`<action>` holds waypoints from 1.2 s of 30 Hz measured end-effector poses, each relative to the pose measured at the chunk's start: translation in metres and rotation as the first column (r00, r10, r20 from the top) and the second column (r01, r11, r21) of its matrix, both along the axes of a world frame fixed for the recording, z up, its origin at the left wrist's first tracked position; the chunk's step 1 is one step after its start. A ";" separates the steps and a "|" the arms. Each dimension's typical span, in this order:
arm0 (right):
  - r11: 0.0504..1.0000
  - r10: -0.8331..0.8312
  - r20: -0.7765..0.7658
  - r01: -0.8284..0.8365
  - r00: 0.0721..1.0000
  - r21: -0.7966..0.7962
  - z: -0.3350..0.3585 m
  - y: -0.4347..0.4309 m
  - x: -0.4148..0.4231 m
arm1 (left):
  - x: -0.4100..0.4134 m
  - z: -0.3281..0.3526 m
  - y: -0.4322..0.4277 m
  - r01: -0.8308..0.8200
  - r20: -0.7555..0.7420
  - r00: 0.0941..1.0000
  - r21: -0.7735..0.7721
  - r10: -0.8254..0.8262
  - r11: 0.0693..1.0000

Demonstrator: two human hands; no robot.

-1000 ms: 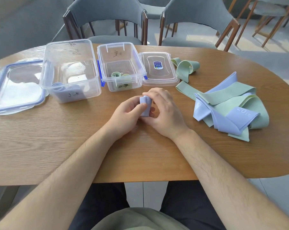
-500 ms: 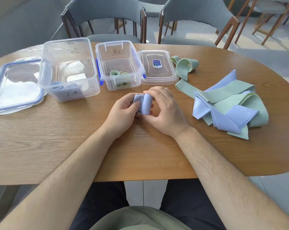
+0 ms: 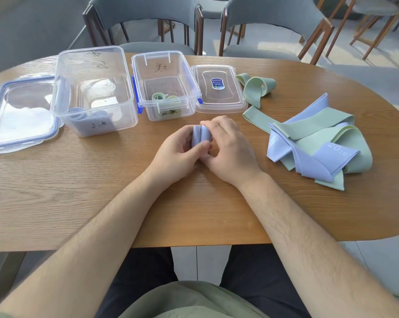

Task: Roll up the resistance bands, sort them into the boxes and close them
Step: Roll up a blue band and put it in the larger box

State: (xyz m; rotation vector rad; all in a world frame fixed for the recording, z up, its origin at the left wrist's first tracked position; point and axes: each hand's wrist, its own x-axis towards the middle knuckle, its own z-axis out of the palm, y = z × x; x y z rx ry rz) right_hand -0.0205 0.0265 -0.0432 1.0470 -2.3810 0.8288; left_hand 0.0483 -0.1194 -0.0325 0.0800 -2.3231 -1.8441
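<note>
A rolled lilac band (image 3: 200, 136) sits between both hands at the table's middle. My left hand (image 3: 174, 154) pinches its near end with thumb and fingers. My right hand (image 3: 230, 152) curls over its right side. The large clear box (image 3: 91, 88) at the left holds rolled lilac bands. The smaller clear box (image 3: 166, 84) beside it holds rolled green bands (image 3: 159, 96). Both boxes stand open. A pile of loose green and lilac bands (image 3: 317, 148) lies to the right, and a single green band (image 3: 255, 88) lies behind it.
The large lid (image 3: 19, 113) lies flat at the far left. The small lid (image 3: 218, 88) lies right of the smaller box. Grey chairs (image 3: 145, 21) stand behind the wooden table (image 3: 79, 191). My lap is below the near edge.
The lilac roll has turned between my fingers and shows more of its side; both hands have stayed in place at the table's middle.
</note>
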 end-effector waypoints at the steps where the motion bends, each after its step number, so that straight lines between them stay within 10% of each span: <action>1: 1.000 -0.021 -0.018 0.022 1.000 0.011 0.001 -0.003 0.003 | 0.000 0.001 0.001 -0.006 -0.013 1.000 -0.064 0.005 0.998; 16: 0.993 0.075 -0.065 -0.080 0.995 -0.081 0.003 -0.004 0.007 | 0.004 0.007 -0.006 0.192 0.007 0.981 0.182 -0.196 0.964; 30: 0.998 -0.023 -0.101 0.016 0.995 -0.064 0.000 -0.016 0.014 | 0.003 0.005 0.000 0.002 -0.041 0.999 -0.226 -0.012 0.974; 36: 0.998 0.037 0.061 -0.034 0.997 -0.059 0.001 -0.014 0.014 | 0.003 0.008 0.001 -0.001 -0.055 0.998 -0.094 -0.004 0.996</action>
